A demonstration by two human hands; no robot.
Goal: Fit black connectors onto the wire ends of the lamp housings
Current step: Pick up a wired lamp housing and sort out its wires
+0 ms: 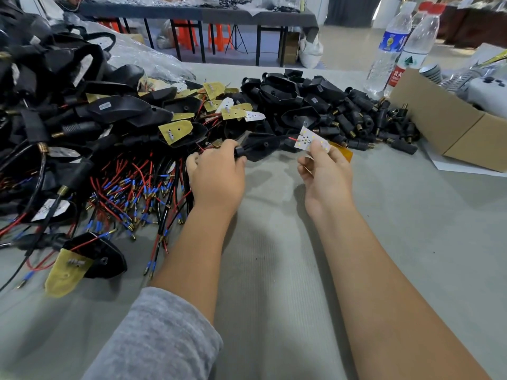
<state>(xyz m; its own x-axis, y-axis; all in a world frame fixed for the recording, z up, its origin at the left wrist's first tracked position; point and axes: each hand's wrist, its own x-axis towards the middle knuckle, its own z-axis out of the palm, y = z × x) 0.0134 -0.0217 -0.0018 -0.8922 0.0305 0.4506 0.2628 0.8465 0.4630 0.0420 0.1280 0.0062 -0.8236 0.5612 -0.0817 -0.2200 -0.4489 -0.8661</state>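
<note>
Two bare forearms reaching forward over the grey table (pixel 274 270) in the head view, palms turned down and away; left hand (pixel 216 176) to the left of centre, fingers curled round the neck of a black lamp housing (pixel 258 149), gripping it just above the cloth; grey sleeve (pixel 164 338) pushed up that forearm; right hand (pixel 325 171) raised a little, thumb and fingers pinching a small white LED board (pixel 311 139) studded with pale dots, tilted up toward the camera; joined to the housing by a short red wire (pixel 293 139) running between the two hands; amber strip (pixel 341 152) peeking out behind the right fingers.

Heaped at far left, more housings with yellow boards (pixel 175 130) and a tangle of red and black wire ends (pixel 131 193) tipped in blue and brass; piled beyond the right hand, loose black connectors (pixel 365 124) with brass tips, well apart from the held housing's wires; beside them a cardboard box (pixel 444 124); behind that, two clear water bottles (pixel 395 45) standing upright.
</note>
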